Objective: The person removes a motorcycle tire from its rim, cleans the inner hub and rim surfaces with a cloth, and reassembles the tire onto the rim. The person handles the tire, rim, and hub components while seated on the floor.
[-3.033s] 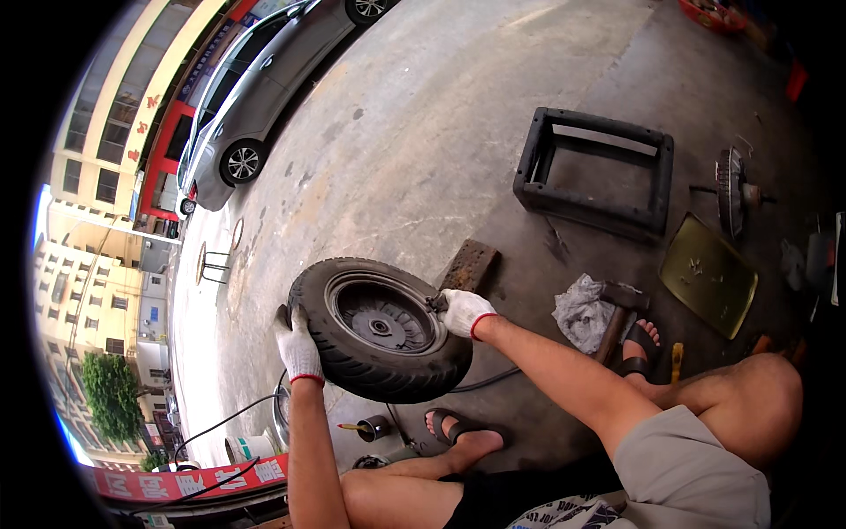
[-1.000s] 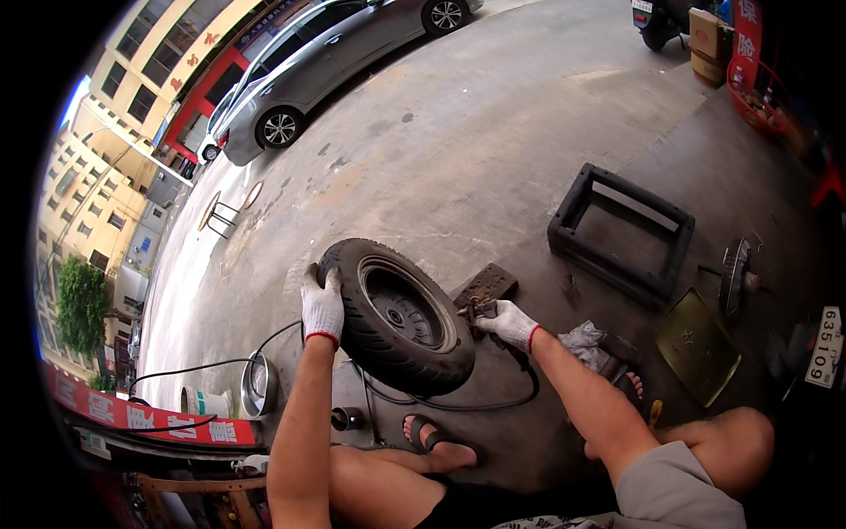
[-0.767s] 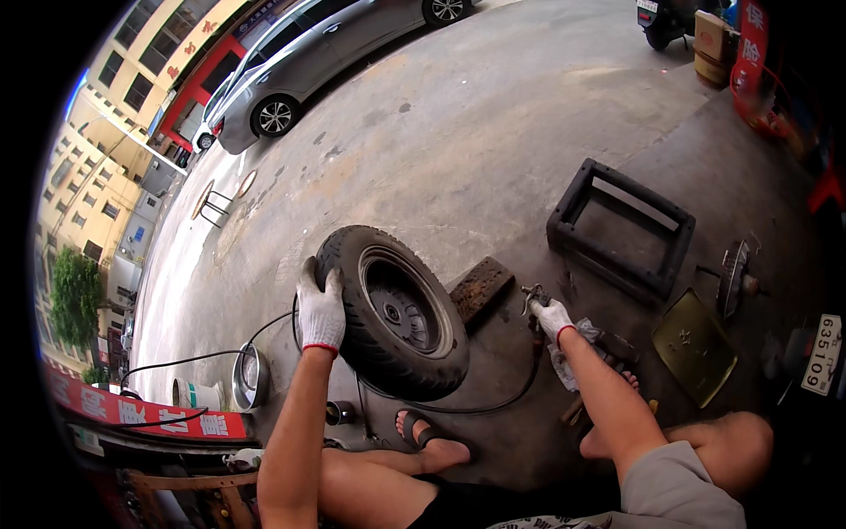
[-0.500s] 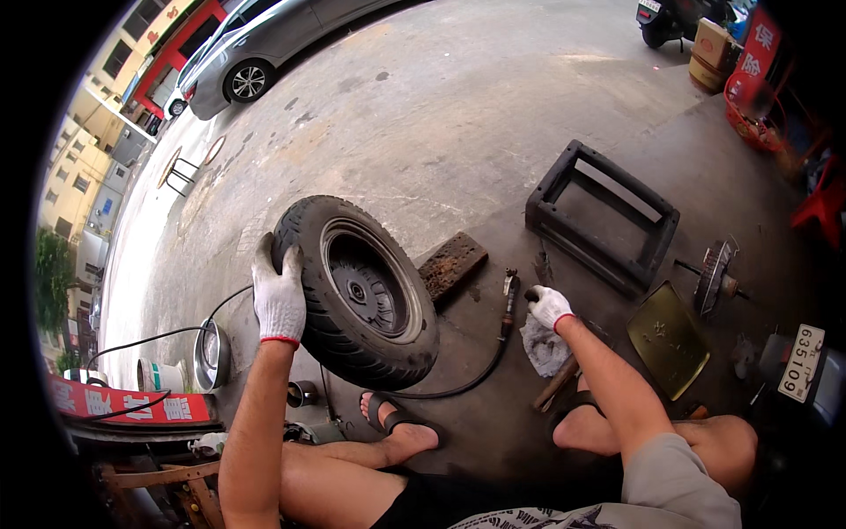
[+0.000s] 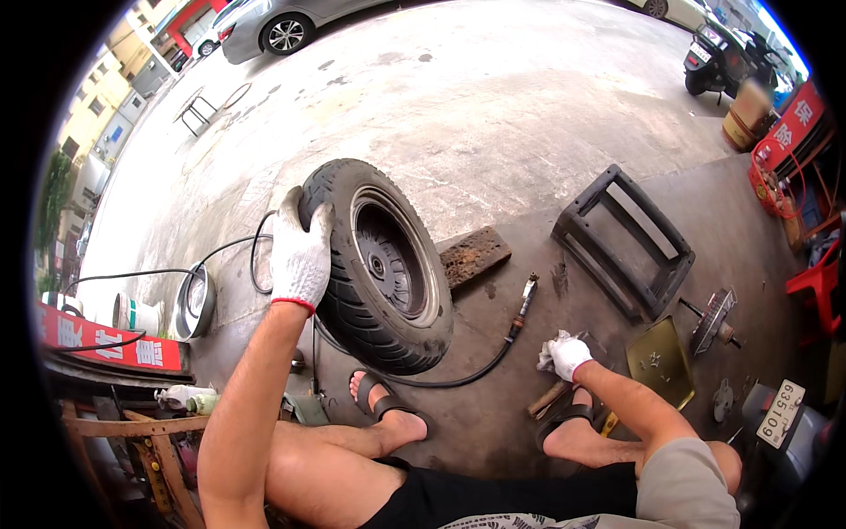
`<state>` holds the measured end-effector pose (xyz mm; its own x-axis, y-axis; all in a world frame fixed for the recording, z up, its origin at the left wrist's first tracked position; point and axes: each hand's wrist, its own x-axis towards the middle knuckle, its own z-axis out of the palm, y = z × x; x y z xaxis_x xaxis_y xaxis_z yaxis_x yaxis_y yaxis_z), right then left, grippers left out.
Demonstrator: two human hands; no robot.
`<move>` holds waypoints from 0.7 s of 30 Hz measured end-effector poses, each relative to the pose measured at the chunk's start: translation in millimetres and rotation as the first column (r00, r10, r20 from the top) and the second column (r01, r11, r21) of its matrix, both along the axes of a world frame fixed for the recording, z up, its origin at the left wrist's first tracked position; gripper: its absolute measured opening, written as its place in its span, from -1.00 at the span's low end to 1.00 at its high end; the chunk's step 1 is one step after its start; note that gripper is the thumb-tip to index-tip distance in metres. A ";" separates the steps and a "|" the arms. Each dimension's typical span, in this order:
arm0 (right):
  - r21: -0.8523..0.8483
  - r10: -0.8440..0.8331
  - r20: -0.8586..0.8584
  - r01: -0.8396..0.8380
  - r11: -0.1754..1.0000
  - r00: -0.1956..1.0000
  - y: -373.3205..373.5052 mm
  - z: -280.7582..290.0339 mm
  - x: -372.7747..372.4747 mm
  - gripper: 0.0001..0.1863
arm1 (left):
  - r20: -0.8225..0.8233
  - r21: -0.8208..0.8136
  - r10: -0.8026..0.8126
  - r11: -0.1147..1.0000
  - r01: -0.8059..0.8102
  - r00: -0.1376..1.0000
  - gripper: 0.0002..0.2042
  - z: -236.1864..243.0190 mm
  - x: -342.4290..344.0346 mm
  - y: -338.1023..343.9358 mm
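Observation:
A black scooter tyre on its wheel rim point(image 5: 379, 264) stands upright on the concrete floor in front of my feet. My left hand point(image 5: 300, 251), in a white glove, rests on the tyre's top tread and steadies it. My right hand point(image 5: 568, 355), also gloved, is low at the right, closed around a crumpled light rag point(image 5: 548, 351) beside a wooden handle point(image 5: 548, 399) that lies on the floor. A black air hose with a metal nozzle point(image 5: 523, 300) lies on the ground between the tyre and my right hand.
A rusty block point(image 5: 474, 256) lies behind the tyre. A black frame point(image 5: 622, 240) is at the right, with a brass-coloured plate point(image 5: 659, 361) and small parts near it. A metal basin point(image 5: 196, 302) and can sit at the left. A parked car point(image 5: 282, 22) and scooter point(image 5: 716, 60) are farther off.
My right hand let go of the tyre and the hose nozzle, which now lies on the floor, and dropped to the rag. The tyre was tipped up on its tread; the left hand stayed on it.

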<state>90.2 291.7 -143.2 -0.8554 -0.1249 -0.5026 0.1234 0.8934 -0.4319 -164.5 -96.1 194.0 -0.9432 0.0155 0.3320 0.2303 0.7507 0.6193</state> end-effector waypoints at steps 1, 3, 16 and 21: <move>-0.239 -0.096 0.169 0.135 0.962 0.981 -3.0 15.3 -5.5 -0.75 | 0.005 -0.011 0.021 1.000 -0.021 1.000 -0.39 2.4 3.9 -3.8; -0.147 -0.032 0.003 0.032 0.989 0.999 10.3 32.4 4.6 -0.86 | -0.017 -0.030 0.023 0.999 -0.024 1.000 -0.40 1.2 5.8 -6.0; -0.782 -0.676 -0.393 0.161 0.603 0.624 -34.3 160.4 -151.2 -0.85 | 0.010 -0.041 0.024 0.999 -0.024 1.000 -0.41 1.9 2.4 -4.8; -0.673 -0.694 -0.413 0.316 0.669 0.590 -67.1 126.9 -224.9 -0.74 | -0.006 -0.051 0.018 0.999 -0.018 1.000 -0.42 7.2 -3.6 0.4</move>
<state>-134.7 224.6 -16.3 -0.9176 0.3761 0.1288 0.0338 0.3966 -0.9174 -168.1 -95.7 201.2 -0.9415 0.0160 0.3365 0.2201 0.7855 0.5784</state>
